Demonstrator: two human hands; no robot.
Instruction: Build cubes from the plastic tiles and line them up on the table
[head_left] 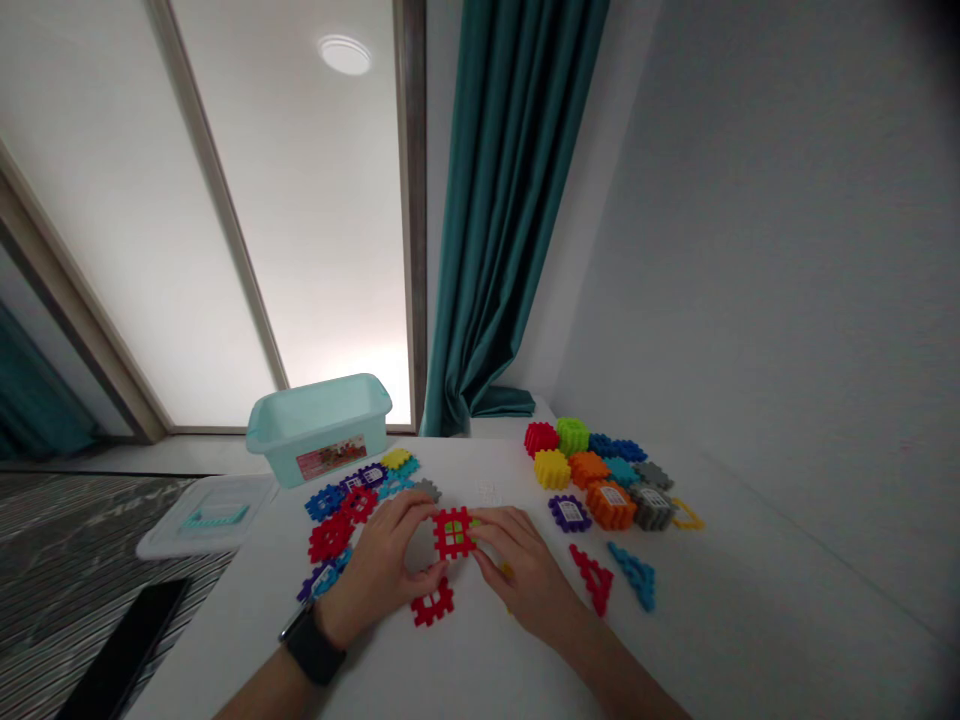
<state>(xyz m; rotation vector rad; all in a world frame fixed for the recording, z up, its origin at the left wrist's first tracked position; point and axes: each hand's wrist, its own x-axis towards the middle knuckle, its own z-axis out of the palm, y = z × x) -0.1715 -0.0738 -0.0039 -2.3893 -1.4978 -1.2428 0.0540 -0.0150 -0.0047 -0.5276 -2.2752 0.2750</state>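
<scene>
**Steady Pressure From Both Sides**

Our left hand [379, 570] curls in, fingertips gripping a red lattice tile [454, 533] that lies on the white bench [720, 620] between our hands. Our right hand [521, 560] grips its other edge. Even pressure keeps it square. Chunky multicoloured blocks [600, 480] sit further right.
</scene>
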